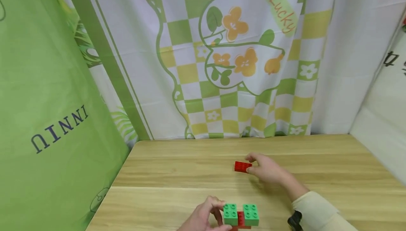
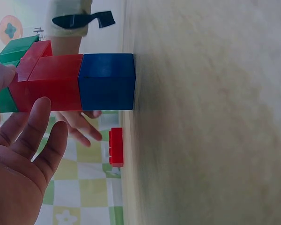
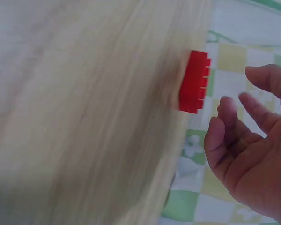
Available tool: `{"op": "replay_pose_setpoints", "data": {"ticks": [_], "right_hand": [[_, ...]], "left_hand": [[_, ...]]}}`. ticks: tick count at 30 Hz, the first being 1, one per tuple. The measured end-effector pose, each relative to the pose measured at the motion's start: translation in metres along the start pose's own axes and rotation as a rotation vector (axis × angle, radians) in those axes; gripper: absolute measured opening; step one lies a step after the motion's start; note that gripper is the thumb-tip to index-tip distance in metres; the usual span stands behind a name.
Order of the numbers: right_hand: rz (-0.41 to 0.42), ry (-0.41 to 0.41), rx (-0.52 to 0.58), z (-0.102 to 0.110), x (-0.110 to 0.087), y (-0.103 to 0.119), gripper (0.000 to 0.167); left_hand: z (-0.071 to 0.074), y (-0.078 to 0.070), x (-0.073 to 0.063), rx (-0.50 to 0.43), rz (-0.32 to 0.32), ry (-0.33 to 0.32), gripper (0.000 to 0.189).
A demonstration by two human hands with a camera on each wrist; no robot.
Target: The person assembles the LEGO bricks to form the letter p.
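Observation:
My left hand (image 1: 204,215) grips a stack of toy building bricks at the bottom of the head view, thumb and index finger near its top. Two green bricks (image 1: 251,215) sit apart on top of red bricks (image 2: 58,82). A blue brick (image 2: 107,82) forms the base, at the tabletop in the left wrist view. Farther back lies a loose red studded brick (image 1: 241,166), studs up. Beside it, my right hand (image 1: 268,169) has its fingers spread and loosely bent. The right wrist view shows a gap between this hand and the loose brick (image 3: 194,82).
Both hands work over a wood-grain table (image 1: 177,174). A patterned curtain (image 1: 228,118) hangs behind its far edge, a green cloth (image 1: 47,100) on the left and a white cloth (image 1: 383,128) on the right. A black band (image 1: 295,220) is at the right sleeve.

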State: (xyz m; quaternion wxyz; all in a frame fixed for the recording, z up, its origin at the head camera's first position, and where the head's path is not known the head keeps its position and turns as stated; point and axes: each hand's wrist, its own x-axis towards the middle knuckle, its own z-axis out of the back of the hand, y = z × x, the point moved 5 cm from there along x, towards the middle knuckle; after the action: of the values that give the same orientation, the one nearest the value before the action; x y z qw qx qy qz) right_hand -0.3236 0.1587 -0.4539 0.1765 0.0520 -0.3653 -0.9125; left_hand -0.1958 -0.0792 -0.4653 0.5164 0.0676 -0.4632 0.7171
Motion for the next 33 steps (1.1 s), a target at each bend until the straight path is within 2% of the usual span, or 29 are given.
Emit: {"op": "replay_pose_setpoints", "data": {"ticks": [2,8,11,15,17,19,24,26,30,33], "right_hand": [[-0.026,0.004,-0.015,-0.004,0.006,-0.004,0.042],[-0.027,0.007,-0.096,-0.010,0.018,-0.006,0.053],[-0.083,0.010,-0.081,-0.013,0.020,-0.011,0.057],[-0.139,0.014,-0.098,-0.017,0.020,-0.016,0.057],[-0.152,0.013,-0.114,-0.018,0.020,-0.017,0.057],[-0.151,0.008,-0.122,-0.019,0.019,-0.017,0.056],[-0.168,-0.005,-0.064,-0.019,0.014,-0.016,0.050],[-0.177,0.000,-0.008,-0.018,0.011,-0.013,0.047],[-0.135,-0.004,0.027,-0.012,0.005,-0.001,0.041],[-0.070,-0.021,-0.008,-0.004,0.001,0.014,0.037]], "left_hand": [[-0.002,0.000,-0.001,-0.025,0.004,0.009,0.057],[-0.003,-0.003,0.000,-0.024,0.017,0.020,0.058],[-0.003,-0.004,0.001,-0.061,0.052,0.031,0.056],[-0.002,-0.005,0.001,-0.082,0.101,0.030,0.055],[-0.001,-0.005,0.002,-0.070,0.108,0.022,0.054],[0.001,-0.006,0.002,-0.033,0.086,0.015,0.054],[0.003,-0.003,0.003,-0.009,0.072,0.026,0.055],[0.003,-0.002,0.003,-0.030,0.093,0.034,0.054],[0.003,0.000,0.002,-0.038,0.112,0.043,0.052],[0.004,0.000,0.001,-0.032,0.121,0.036,0.051]]}}
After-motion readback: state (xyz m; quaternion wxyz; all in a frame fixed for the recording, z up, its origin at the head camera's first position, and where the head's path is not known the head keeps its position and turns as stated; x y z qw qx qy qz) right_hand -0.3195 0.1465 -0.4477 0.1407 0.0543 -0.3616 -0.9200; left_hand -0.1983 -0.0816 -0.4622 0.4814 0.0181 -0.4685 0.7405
